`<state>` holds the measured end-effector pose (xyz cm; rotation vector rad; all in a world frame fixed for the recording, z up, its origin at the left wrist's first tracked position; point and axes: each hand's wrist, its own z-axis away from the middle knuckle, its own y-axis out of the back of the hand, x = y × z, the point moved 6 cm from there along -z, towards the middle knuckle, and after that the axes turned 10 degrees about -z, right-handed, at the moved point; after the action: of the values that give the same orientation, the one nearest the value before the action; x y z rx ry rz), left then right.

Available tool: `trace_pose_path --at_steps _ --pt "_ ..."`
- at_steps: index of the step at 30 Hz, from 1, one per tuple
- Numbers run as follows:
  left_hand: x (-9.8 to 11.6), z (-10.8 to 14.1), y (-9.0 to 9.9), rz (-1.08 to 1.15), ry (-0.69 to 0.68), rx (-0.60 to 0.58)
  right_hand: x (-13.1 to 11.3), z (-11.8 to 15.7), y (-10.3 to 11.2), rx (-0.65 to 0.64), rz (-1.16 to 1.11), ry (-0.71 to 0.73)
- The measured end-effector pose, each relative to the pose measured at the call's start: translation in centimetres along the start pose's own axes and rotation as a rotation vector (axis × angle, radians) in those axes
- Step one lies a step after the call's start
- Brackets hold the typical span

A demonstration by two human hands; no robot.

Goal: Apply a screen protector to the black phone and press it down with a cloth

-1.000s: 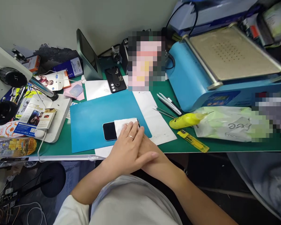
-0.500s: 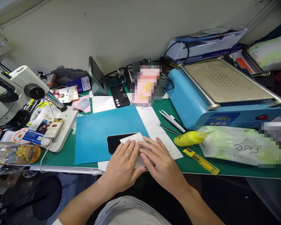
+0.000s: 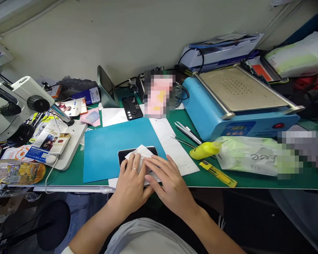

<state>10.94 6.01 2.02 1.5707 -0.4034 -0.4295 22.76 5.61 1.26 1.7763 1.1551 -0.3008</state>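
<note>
A smartphone (image 3: 154,150) with a dark screen and pale edge lies on a blue mat (image 3: 103,148), partly hidden under both hands. On its screen rests a folded white wipe (image 3: 141,151). My left hand (image 3: 131,180), with a ring on one finger, presses the wipe against the screen, fingers bent over it. My right hand (image 3: 169,180) lies alongside, fingers stretched out and touching the wipe and the left fingers. Its palm and the near part of the phone are hidden.
Tweezers (image 3: 184,141), a yellow bottle (image 3: 205,150), a yellow blade case (image 3: 218,173) and a wipes pack (image 3: 246,155) lie to the right. Behind them stands a blue heating plate machine (image 3: 212,116). A microscope (image 3: 23,102) is at left, a black phone case (image 3: 132,107) at the back.
Both hands and the wipe have moved left across the phone's screen, and more of its right end now shows. The camera view has shifted slightly.
</note>
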Motion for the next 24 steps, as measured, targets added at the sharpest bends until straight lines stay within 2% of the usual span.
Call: trace_pose_path --at_steps 6,11,14,18,24 --pt "0.0 -1.4 0.9 -0.001 -0.057 0.016 -0.3 -0.4 -1.0 -0.124 0.005 -0.058" --pt "0.2 -2.2 -0.6 -0.036 -0.162 -0.004 0.1 0.5 -1.0 -0.133 0.012 -0.115" --pt "-0.1 -2.2 -1.4 -0.023 -0.165 -0.025 0.5 1.2 -0.7 -0.114 0.013 -0.125" --pt "-0.7 -2.1 -0.7 0.010 -0.196 0.010 1.7 2.2 0.0 -0.049 -0.024 -0.150" --pt "-1.7 -2.2 0.5 0.011 -0.423 0.002 2.5 2.9 0.2 -0.016 -0.073 -0.198"
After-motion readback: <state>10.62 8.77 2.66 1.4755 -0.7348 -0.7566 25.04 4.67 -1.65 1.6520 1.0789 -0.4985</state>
